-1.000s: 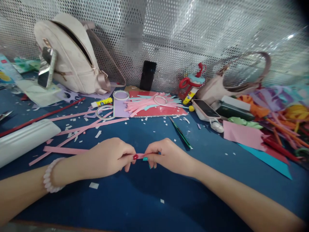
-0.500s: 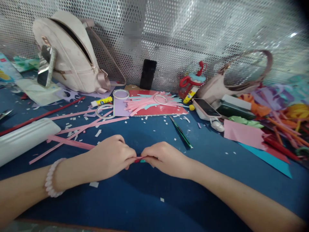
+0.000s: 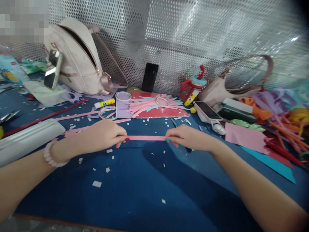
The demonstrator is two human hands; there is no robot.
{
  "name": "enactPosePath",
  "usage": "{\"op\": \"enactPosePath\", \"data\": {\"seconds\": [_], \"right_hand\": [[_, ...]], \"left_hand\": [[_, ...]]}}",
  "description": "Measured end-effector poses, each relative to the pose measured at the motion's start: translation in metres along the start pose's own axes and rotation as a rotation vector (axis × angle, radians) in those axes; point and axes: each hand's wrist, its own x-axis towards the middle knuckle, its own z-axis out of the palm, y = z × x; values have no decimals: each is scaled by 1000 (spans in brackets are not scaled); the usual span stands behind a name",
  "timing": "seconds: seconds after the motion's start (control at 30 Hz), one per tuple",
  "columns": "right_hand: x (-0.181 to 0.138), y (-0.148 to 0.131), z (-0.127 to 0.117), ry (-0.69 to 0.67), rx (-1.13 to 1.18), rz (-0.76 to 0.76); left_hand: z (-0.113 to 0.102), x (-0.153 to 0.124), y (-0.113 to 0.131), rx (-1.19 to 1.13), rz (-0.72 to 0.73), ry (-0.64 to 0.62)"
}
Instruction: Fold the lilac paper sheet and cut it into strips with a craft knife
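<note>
A pink paper strip (image 3: pixel 146 138) is stretched level between my two hands above the blue table (image 3: pixel 135 190). My left hand (image 3: pixel 106 134) pinches its left end, a pale bead bracelet (image 3: pixel 51 156) on that wrist. My right hand (image 3: pixel 188 138) pinches the right end with thumb and fingers. Behind the hands lies a red sheet (image 3: pixel 156 111) with a pile of pink and teal strips (image 3: pixel 149 103) on it.
Tape rings (image 3: pixel 123 96), a glue stick (image 3: pixel 105 103), long pink strips (image 3: pixel 79 115) and white scraps lie to the left. A beige backpack (image 3: pixel 74 61), black phone (image 3: pixel 149 77), pink phone (image 3: pixel 206 111), handbag (image 3: pixel 231 85) and coloured paper (image 3: pixel 243 137) line the back and right. A white roll (image 3: pixel 26 137) sits left.
My hands were close together, pinching the strip near the table's front. They have moved apart and farther from me, and a long stretch of strip now shows between them.
</note>
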Motion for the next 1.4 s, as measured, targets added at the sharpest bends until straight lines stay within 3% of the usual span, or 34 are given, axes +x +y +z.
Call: {"op": "enactPosePath", "data": {"seconds": [0.13, 0.23, 0.27, 0.33, 0.4, 0.5, 0.73, 1.0, 1.23, 1.4], "right_hand": [[-17, 21, -12, 125, -159, 94], [-18, -2, -10, 382, -174, -35], [-15, -18, -6, 402, -206, -103], [-5, -53, 6, 375, -308, -230], [6, -82, 18, 259, -455, -354], [17, -100, 29, 216, -556, -425], [13, -89, 31, 248, -409, -404], [-5, -76, 38, 239, -176, -355], [-42, -33, 33, 211, 6, -261], [-64, 1, 19, 199, -76, -121]], "left_hand": [[-2, -1, -1, -7, -24, 3], [12, -3, 9, 7, 72, 15], [18, -4, 15, 53, 126, 38], [31, -6, 27, 162, 246, 124], [40, -8, 36, 241, 307, 246], [45, -9, 42, 270, 325, 378], [40, -12, 47, 291, 419, 380], [40, -15, 50, 132, 442, 296], [27, -13, 43, -1, 396, 135], [24, -11, 39, -91, 305, 38]]}}
